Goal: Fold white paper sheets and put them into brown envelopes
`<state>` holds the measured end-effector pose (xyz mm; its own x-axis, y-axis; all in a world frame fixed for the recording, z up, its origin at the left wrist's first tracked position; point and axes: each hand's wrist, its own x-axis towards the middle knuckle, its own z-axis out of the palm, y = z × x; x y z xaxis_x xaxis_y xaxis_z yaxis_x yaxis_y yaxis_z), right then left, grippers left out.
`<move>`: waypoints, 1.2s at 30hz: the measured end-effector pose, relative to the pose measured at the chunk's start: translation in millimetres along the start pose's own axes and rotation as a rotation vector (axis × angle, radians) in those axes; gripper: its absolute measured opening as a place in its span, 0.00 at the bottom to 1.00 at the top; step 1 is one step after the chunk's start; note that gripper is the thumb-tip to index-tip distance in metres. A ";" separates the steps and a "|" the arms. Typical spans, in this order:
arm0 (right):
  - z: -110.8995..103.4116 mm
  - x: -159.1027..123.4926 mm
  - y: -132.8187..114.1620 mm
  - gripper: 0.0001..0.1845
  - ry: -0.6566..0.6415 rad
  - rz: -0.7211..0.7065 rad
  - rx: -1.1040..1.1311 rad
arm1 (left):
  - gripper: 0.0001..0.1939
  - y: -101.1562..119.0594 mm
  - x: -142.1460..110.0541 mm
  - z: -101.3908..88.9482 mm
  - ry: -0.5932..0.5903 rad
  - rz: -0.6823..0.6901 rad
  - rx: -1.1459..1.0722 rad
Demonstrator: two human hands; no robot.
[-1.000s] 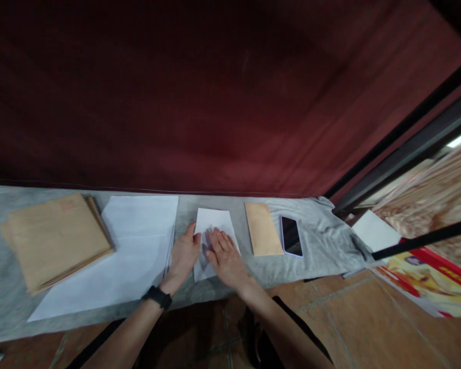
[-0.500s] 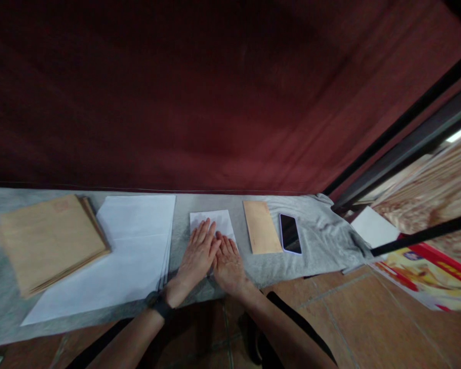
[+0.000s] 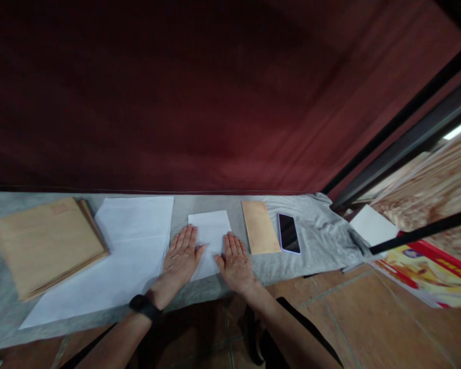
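Observation:
A small folded sheet of white paper (image 3: pixel 209 230) lies flat on the grey cloth in front of me. On its left edge rests my left hand (image 3: pixel 181 256), palm down with fingers stretched out and a black watch (image 3: pixel 145 306) at the wrist. Along the right edge my right hand (image 3: pixel 236 261) lies flat too, fingers extended and thumb apart. Larger white sheets (image 3: pixel 138 261) lie just left of my left hand. To the right of my right hand is a single brown envelope (image 3: pixel 260 227).
A stack of brown envelopes (image 3: pixel 54 241) partly covers the large sheets at the left. A phone (image 3: pixel 289 233) with a pale purple case lies beyond the single envelope. Dark red fabric (image 3: pixel 200 128) rises behind the grey cloth (image 3: pixel 322 246). A colourful box (image 3: pixel 426 271) is at the right.
My hands came together on the folded paper, then spread apart to its left and right edges. The paper's position on the cloth is about the same.

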<state>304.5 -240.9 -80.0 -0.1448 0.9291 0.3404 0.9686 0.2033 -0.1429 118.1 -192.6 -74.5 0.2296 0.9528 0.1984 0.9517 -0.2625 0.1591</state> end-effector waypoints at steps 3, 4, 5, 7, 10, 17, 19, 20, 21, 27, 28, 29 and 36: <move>-3.2 -5.0 5.0 0.35 -0.022 0.019 0.010 | 0.34 0.5 1.3 -3.6 -0.001 -0.036 0.009; -5.3 -6.1 6.2 0.35 -0.031 0.023 0.017 | 0.33 0.7 1.8 -4.7 0.003 -0.040 0.006; -7.9 -6.4 7.2 0.35 -0.040 0.026 0.026 | 0.33 0.9 2.4 -5.7 0.010 -0.043 -0.001; -14.7 -3.3 8.3 0.33 -0.057 0.038 0.051 | 0.32 1.7 4.7 -7.3 0.028 -0.055 -0.017; -26.2 12.2 7.7 0.27 -0.068 0.086 0.101 | 0.31 6.6 10.3 -8.8 0.088 -0.049 -0.043; -21.0 62.1 -4.6 0.26 -0.132 -0.074 0.277 | 0.28 26.9 20.1 -1.0 0.058 0.190 -0.074; -10.2 70.7 -7.6 0.26 -0.159 -0.117 0.273 | 0.29 27.4 21.9 4.6 0.021 0.191 -0.033; -4.8 74.0 -8.3 0.26 -0.164 -0.127 0.261 | 0.29 26.8 23.0 7.1 0.011 0.178 -0.014; 0.0 76.7 -8.2 0.26 -0.164 -0.128 0.245 | 0.29 25.9 24.3 9.1 0.006 0.160 -0.001; 14.3 88.2 0.4 0.27 -0.107 -0.039 0.133 | 0.30 19.6 34.0 8.0 0.048 0.006 -0.003; 15.4 89.4 1.9 0.27 -0.099 -0.018 0.121 | 0.31 18.3 35.4 6.8 0.059 -0.025 0.000; 16.6 90.3 3.2 0.28 -0.091 0.005 0.111 | 0.31 16.9 36.5 5.6 0.070 -0.056 0.005; 20.8 89.7 9.9 0.30 -0.001 0.128 0.091 | 0.31 7.0 43.3 -5.8 0.113 -0.170 -0.008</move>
<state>296.9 -149.1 -70.3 -0.0221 0.9495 0.3129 0.9569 0.1107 -0.2684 133.6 -154.1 -59.2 0.0408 0.9605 0.2754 0.9731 -0.1008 0.2071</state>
